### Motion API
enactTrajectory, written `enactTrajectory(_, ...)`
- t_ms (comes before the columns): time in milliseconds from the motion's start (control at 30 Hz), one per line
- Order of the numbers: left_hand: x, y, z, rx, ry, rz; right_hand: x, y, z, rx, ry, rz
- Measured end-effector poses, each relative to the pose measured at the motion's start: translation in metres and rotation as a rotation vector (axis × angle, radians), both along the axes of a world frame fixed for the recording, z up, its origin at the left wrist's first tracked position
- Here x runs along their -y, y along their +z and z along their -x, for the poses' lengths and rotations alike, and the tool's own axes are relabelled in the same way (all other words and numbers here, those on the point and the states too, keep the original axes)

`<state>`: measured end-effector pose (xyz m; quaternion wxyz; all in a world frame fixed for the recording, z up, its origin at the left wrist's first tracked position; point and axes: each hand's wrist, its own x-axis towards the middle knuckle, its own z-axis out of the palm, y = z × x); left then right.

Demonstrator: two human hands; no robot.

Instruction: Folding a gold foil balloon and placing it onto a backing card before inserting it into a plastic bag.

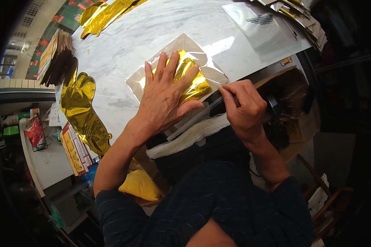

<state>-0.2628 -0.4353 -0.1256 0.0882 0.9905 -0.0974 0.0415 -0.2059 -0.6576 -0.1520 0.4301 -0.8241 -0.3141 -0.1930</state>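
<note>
A folded gold foil balloon (198, 84) lies inside a clear plastic bag (187, 44) near the front edge of the marble-patterned table (123, 49). My left hand (164, 90) presses down on the bag with its fingers spread, covering part of the foil. At the bag's right corner my right hand (245, 105) is closed in a pinch on the plastic, just over the table's edge. What lies under my left palm is hidden.
Flat gold foil balloons (80, 96) hang over the table's left edge, and more gold foil (105, 16) lies at the far left. Clear bags (259, 31) lie far right. A bundle of white strings (189, 138) hangs below the front edge, beside an open drawer (290, 88).
</note>
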Motion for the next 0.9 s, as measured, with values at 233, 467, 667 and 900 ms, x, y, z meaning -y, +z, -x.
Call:
enactTrajectory(233,0.001,-0.006,0.0,0.091,-0.01,-0.006,-0.002,-0.002,-0.002,-0.028,-0.095,-0.06)
enactTrajectory(467,0.003,-0.005,0.0,0.093,-0.005,-0.024,-0.011,0.0,-0.004,-0.038,-0.047,-0.054)
enactTrajectory(667,0.005,-0.004,0.0,0.092,-0.007,-0.031,-0.011,-0.001,-0.003,-0.076,-0.008,-0.059)
enactTrajectory(900,0.007,-0.003,-0.001,0.072,0.013,-0.032,-0.008,-0.004,0.005,-0.104,-0.082,-0.023)
